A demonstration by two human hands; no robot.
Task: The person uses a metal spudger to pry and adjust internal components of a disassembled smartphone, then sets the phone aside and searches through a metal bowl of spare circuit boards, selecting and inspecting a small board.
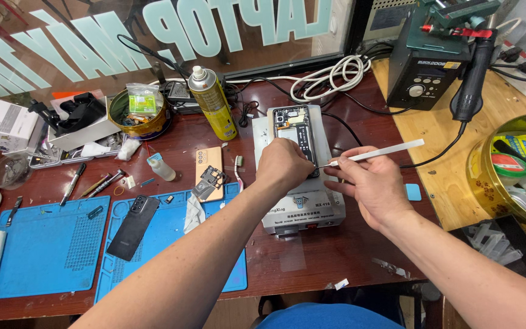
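Observation:
An opened phone (296, 126) with its circuit board exposed lies on a grey heating plate machine (299, 204) at the middle of the desk. My left hand (283, 164) rests in a loose fist on the phone's lower half, covering it. My right hand (372, 189) grips a thin white-handled prying tool (375, 153); its metal tip points left and meets the phone's right edge beside my left hand.
A dark phone back (133, 226) lies on the blue mats (44, 247). An orange phone back (209, 172), a yellow spray can (212, 103), a small dropper bottle (161, 167), a gold tin (138, 114), pens and cables sit behind. A soldering station (424, 67) and another gold tin (509, 176) stand at right.

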